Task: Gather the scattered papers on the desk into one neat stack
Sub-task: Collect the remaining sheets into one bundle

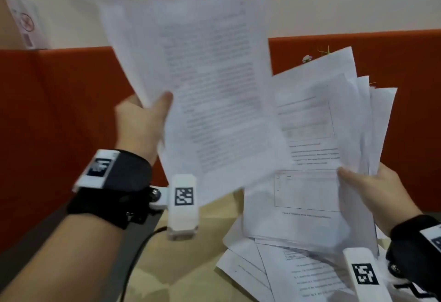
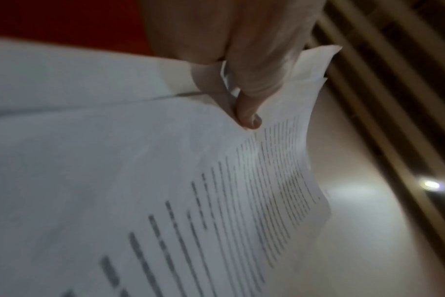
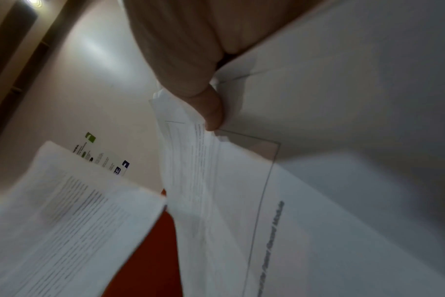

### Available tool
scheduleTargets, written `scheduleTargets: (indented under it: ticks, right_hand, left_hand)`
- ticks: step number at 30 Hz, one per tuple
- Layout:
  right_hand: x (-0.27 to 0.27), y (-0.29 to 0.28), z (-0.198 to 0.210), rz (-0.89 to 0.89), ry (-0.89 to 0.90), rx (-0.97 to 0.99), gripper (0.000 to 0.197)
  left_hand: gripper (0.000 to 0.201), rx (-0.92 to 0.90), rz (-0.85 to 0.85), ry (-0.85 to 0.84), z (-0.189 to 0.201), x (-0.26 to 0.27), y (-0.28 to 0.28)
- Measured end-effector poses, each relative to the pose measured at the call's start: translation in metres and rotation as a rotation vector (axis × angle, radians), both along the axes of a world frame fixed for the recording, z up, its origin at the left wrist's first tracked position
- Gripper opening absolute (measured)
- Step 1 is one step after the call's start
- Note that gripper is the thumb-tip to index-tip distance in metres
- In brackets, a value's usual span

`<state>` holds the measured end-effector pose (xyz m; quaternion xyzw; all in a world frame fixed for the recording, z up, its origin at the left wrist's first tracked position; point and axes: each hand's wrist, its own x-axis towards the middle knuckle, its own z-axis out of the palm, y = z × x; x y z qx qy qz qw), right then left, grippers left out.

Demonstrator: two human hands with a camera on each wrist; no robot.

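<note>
Head view shows both hands up in the air, each holding papers above the bench (image 1: 191, 266). The left hand (image 1: 140, 123) has its grip pinched on the left bunch of papers (image 1: 198, 87), thumb on top, but its other fingers are hidden behind the sheets. The right hand (image 1: 372, 192) has its grip on the right bunch of papers (image 1: 317, 139) the same way, thumb in front and the rest hidden. The two bunches overlap in the middle, and the print on them is too blurry to read. More loose sheets (image 1: 274, 270) lie fanned out on the bench, partly cut off at the bottom edge. Only the left wrist view shows how the sheets bend under the thumb (image 2: 252, 112). Only the right wrist view shows a small printed card (image 3: 102, 158) on the pale wall behind. An orange divider (image 1: 59, 111) stands behind the bench.
</note>
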<state>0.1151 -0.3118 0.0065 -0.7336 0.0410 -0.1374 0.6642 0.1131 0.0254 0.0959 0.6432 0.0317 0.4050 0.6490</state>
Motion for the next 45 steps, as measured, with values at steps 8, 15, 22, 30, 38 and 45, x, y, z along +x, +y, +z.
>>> scheduleTargets:
  ticks: [8, 15, 22, 30, 38, 45]
  right_hand:
    - [-0.001, 0.017, 0.008, 0.254, -0.033, 0.186, 0.042]
    - [-0.003, 0.024, 0.007, 0.371, -0.013, 0.067, 0.060]
    - [0.004, 0.038, 0.006, 0.349, 0.067, 0.172, 0.033]
    - [0.016, 0.066, 0.004, 0.392, 0.359, -0.201, 0.053]
    - [0.075, 0.033, -0.007, 0.091, 0.666, -0.617, 0.048]
    - [0.104, 0.028, -0.017, 0.059, 0.756, -1.225, 0.035]
  left_hand:
    - [0.045, -0.079, -0.247, 0.400, -0.085, 0.032, -0.053]
    - [0.045, -0.091, -0.218, 0.356, -0.093, 0.030, -0.067]
    - [0.053, -0.155, -0.679, 0.503, -0.101, 0.000, -0.030]
    - [0.049, -0.248, -0.527, 0.499, -0.129, -0.006, 0.015]
    - [0.053, -0.332, -0.472, 0.526, -0.155, -0.022, 0.065]
    - [0.074, -0.368, -0.503, 0.573, -0.172, -0.025, 0.079]
